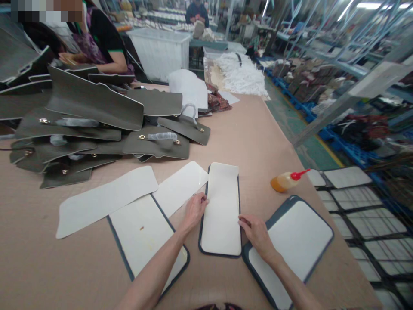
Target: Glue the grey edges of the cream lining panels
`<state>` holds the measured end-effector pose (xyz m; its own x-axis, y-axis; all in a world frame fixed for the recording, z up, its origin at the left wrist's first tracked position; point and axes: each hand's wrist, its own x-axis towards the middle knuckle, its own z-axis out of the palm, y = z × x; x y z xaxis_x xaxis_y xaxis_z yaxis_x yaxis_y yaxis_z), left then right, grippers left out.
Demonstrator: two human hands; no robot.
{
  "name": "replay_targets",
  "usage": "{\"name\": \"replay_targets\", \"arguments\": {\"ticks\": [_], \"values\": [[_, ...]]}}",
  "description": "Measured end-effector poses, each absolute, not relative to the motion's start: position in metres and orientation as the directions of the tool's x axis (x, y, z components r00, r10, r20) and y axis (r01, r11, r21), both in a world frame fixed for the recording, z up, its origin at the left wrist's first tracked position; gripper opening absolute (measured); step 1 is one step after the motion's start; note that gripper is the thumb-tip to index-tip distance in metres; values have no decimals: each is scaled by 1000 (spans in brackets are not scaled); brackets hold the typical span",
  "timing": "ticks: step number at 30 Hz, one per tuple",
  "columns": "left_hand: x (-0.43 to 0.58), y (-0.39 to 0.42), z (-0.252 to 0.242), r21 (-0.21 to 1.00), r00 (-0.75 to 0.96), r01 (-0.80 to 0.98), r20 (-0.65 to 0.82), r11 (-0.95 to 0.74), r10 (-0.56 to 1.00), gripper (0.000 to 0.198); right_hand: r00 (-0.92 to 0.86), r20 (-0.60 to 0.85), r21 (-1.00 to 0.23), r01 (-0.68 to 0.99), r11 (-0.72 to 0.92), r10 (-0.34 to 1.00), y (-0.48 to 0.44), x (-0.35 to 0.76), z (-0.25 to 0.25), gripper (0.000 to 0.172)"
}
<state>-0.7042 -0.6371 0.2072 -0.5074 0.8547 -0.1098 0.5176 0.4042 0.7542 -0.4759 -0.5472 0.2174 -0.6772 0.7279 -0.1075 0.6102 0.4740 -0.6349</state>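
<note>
In front of me lies a narrow white panel with a dark blue border [222,215], its far end slightly curled up. My left hand [195,211] pinches at its left edge, fingers closed. At the opposite edge, my right hand [256,234] has its thumb and fingers pressed together. A larger dark-edged white panel [138,241] lies partly under my left forearm. To the right, dark-edged white panels [300,232] overlap beneath my right wrist. Two loose white sheets, one long [106,202] and one partly covered [180,185], lie to the left.
A glue bottle with a red nozzle [287,181] lies on its side at right. Grey-brown panels with wrapped handles [97,103] are heaped at back left, near a seated co-worker [106,38]. A rack of white panels [371,215] stands beyond the table's right edge.
</note>
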Motion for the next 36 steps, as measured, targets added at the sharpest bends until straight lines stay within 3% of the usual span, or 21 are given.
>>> {"name": "replay_targets", "arguments": {"ticks": [8,16,36], "values": [[-703,-638,208,737,-510,529,-121,422,852,8,-673,-54,-580,622,526,738,-552,-478,213,1],[-698,-640,214,732,-518,529,-122,429,847,8,-718,-1,-541,585,604,696,-553,-478,212,6],[-699,-639,206,762,-546,486,-119,429,829,9,-753,-35,-416,609,675,657,-550,-481,207,8]]}}
